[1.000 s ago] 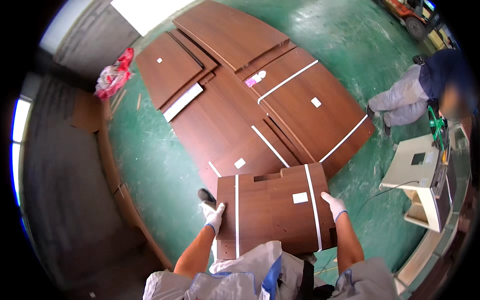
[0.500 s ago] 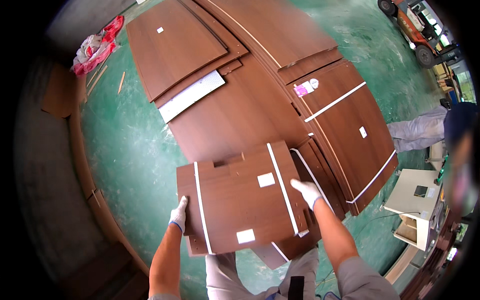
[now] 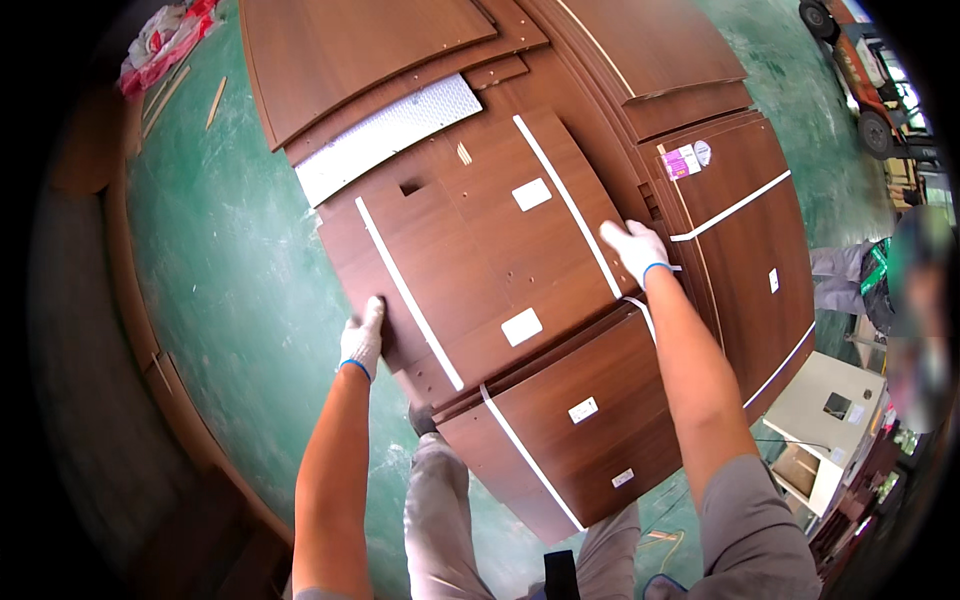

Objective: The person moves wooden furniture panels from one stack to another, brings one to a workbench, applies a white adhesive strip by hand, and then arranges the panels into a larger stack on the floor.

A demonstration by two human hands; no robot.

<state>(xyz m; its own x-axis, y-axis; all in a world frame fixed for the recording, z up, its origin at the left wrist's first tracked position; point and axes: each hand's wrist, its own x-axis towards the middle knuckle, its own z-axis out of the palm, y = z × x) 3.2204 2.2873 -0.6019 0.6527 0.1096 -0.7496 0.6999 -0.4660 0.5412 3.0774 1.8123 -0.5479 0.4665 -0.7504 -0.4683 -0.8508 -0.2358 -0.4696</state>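
Observation:
A bundle of brown wood-look panels point(image 3: 470, 240), bound with two white straps and bearing two white labels, is over the large brown panels, beyond my feet. At its left edge my gloved left hand point(image 3: 364, 338) grips the side, thumb up, fingers partly hidden. My right hand point(image 3: 637, 248), also in a white glove, is closed round the right edge beside a strap. Nearer to me lies another strapped bundle of brown panels point(image 3: 570, 420) with two small labels. Whether the held bundle rests fully on the pile, I cannot tell.
A silvery patterned sheet point(image 3: 390, 135) lies beyond the bundle, beside stacked large panels point(image 3: 360, 60). To the right are a strapped panel stack point(image 3: 740, 250), a pale cabinet point(image 3: 825, 400), a person's legs point(image 3: 840, 275) and a forklift point(image 3: 865, 90). Wood strips point(image 3: 216, 103) lie on the green floor.
Both hands have carried the strapped bundle forward, away from my body and over the large panels. The strapped bundle underneath now shows. My view has shifted as well.

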